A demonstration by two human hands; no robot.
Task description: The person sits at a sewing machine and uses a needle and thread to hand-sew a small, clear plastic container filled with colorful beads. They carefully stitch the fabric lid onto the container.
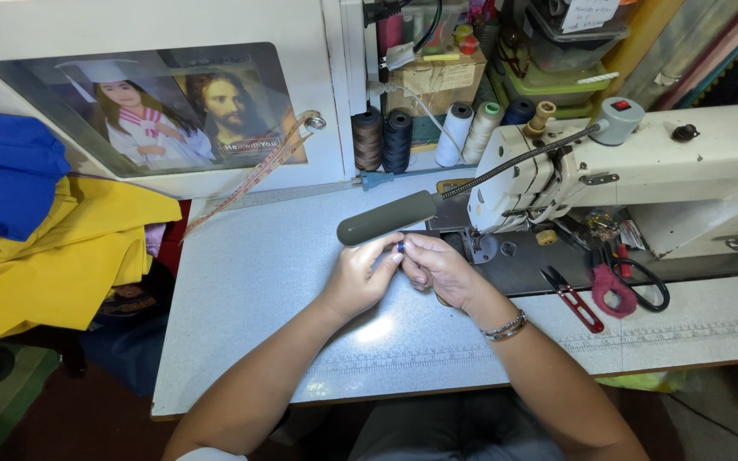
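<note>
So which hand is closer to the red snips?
The right hand. It sits just left of the red snips on the sewing table. The left hand is farther left, beyond the right one.

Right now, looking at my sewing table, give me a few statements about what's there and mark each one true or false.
1. Both hands, left hand and right hand, meet on a small blue object. True.
2. The red-handled snips lie left of the hands. False: they lie to the right, by the scissors.
3. Thread spools stand behind the sewing machine. True.
4. The yellow cloth covers the machine. False: it is piled left of the table.
5. The right wrist wears a bracelet. True.
</note>
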